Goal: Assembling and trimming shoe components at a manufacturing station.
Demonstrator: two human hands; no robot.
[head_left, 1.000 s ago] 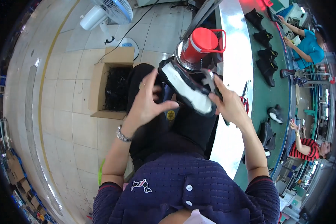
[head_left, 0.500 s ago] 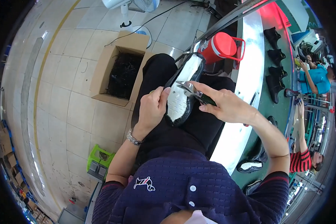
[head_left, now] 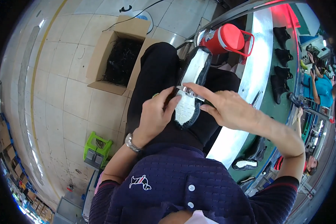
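A black shoe (head_left: 195,67) lies sole side up across my thighs, its toe-to-heel length pointing away from me. Its bottom is a white board with rows of short marks in the near part, and dark upper material is folded round the rim. My right hand (head_left: 227,106) is closed round steel-headed pincers (head_left: 187,90), whose head rests on the middle of the white bottom; the palm hides most of the handles. At the shoe's left edge, my left hand (head_left: 155,112) is curled, with thumb and forefinger gripping the rim beside the pincers' head.
An open cardboard box (head_left: 95,71) of black scraps stands on the floor to the left. A red jug (head_left: 229,37) stands beyond my right knee. A metal bench edge (head_left: 259,52) borders a green conveyor (head_left: 267,108) carrying black shoes. Co-workers (head_left: 319,89) are at the far right.
The pincers' head has turned and slid slightly down the white bottom. My left hand has shifted right, closer to the pincers. The whole view has shifted a little.
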